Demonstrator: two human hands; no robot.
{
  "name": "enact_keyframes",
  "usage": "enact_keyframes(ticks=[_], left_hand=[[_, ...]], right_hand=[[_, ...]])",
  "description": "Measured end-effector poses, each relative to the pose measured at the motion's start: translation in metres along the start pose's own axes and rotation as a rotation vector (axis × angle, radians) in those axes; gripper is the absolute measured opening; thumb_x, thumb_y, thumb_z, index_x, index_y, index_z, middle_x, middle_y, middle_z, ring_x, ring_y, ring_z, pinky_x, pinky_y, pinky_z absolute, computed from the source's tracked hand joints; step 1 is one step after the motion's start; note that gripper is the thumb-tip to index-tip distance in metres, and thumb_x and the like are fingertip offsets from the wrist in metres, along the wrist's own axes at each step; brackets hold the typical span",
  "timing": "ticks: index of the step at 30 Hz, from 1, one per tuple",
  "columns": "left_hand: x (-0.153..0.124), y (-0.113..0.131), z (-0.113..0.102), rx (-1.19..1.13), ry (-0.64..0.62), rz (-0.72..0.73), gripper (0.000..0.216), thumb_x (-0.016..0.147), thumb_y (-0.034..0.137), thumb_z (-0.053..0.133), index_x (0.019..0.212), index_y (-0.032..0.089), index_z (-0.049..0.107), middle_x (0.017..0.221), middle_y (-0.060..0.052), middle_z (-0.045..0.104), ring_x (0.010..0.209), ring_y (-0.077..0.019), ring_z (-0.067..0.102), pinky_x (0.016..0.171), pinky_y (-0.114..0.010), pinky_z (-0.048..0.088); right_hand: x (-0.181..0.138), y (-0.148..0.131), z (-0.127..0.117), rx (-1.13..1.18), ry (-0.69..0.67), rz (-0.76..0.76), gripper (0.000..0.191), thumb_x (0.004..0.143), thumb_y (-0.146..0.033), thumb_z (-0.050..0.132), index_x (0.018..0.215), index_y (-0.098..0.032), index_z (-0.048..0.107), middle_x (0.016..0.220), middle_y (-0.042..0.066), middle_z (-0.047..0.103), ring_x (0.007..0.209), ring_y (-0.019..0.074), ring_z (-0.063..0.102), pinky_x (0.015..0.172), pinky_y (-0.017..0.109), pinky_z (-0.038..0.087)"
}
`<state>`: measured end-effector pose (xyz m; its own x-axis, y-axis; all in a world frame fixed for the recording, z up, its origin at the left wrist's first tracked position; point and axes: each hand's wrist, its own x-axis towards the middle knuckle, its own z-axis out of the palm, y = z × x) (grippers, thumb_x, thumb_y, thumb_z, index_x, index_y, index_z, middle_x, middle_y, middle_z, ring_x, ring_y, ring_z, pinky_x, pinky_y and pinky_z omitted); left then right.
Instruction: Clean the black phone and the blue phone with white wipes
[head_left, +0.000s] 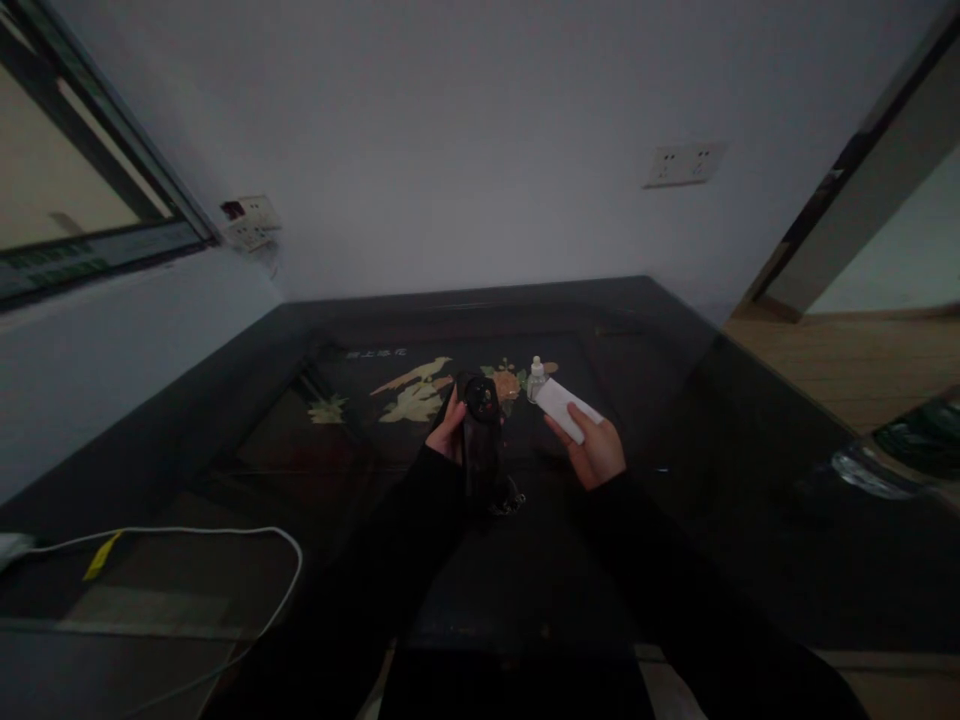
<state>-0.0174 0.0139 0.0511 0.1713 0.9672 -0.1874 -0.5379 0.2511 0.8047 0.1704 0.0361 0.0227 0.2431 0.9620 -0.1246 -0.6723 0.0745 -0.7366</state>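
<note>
The left hand [448, 430] is closed around the side of an elongated black object with a round, dark, lens-like part near its top [481, 445], held over the middle of the glossy black counter [720, 450], with a small silvery chain-like piece [510, 500] by its lower end. The right hand [598, 452] grips a flat white rectangular piece of paper or cloth [568, 408] between thumb and fingers, its far corner right by a small clear bottle with a white cap [535, 384], though whether they touch cannot be told.
</note>
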Motion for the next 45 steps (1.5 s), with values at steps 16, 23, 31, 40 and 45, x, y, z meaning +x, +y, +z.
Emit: enact_keyframes(ticks=[16,23,31,40,45], left_hand=[[0.085,-0.018,0.039,1.674,0.36,-0.029,0.08,0.061,0.055,0.066,0.129,0.02,0.043,0.126,-0.021,0.046,0.112,-0.0407,0.049,0.093,-0.049,0.036],[0.106,-0.028,0.042,2.053,0.363,-0.082,0.093,0.061,0.06,0.062,0.135,0.011,0.035,0.127,-0.026,0.043,0.113,-0.0396,0.048,0.089,-0.047,0.04],[0.104,-0.022,0.054,2.166,0.322,-0.072,0.094,0.068,0.067,0.052,0.135,0.004,0.035,0.124,-0.029,0.047,0.111,-0.0387,0.05,0.088,-0.045,0.042],[0.044,0.044,-0.028,2.103,0.318,-0.077,0.053,0.082,0.05,0.039,0.122,0.019,0.05,0.112,-0.012,0.063,0.103,-0.0258,0.059,0.087,-0.034,0.044],[0.037,0.039,-0.071,2.041,0.418,-0.192,0.076,0.067,0.069,0.048,0.118,0.012,0.05,0.11,-0.021,0.062,0.103,-0.0332,0.058,0.085,-0.04,0.045]], right_hand=[[0.004,-0.024,0.002,0.075,0.002,-0.035,0.016,0.064,-0.017,0.072,0.078,-0.011,0.066,0.084,0.008,0.072,0.08,0.0205,0.068,0.067,0.032,0.059],[0.002,-0.03,0.004,0.086,0.008,-0.038,0.015,0.065,-0.017,0.071,0.079,-0.012,0.066,0.084,0.007,0.071,0.081,0.0204,0.067,0.07,0.035,0.058],[0.002,-0.031,0.003,0.071,-0.005,-0.037,0.014,0.066,-0.018,0.07,0.078,-0.012,0.066,0.085,0.007,0.071,0.083,0.0215,0.067,0.073,0.037,0.058],[-0.004,-0.03,0.004,0.027,-0.022,-0.03,0.022,0.061,-0.021,0.075,0.079,-0.013,0.066,0.088,0.007,0.072,0.087,0.0218,0.067,0.077,0.038,0.057],[-0.015,-0.026,0.009,-0.006,-0.063,-0.001,0.023,0.059,-0.019,0.077,0.079,-0.013,0.067,0.087,0.007,0.071,0.087,0.0221,0.067,0.08,0.04,0.056]])
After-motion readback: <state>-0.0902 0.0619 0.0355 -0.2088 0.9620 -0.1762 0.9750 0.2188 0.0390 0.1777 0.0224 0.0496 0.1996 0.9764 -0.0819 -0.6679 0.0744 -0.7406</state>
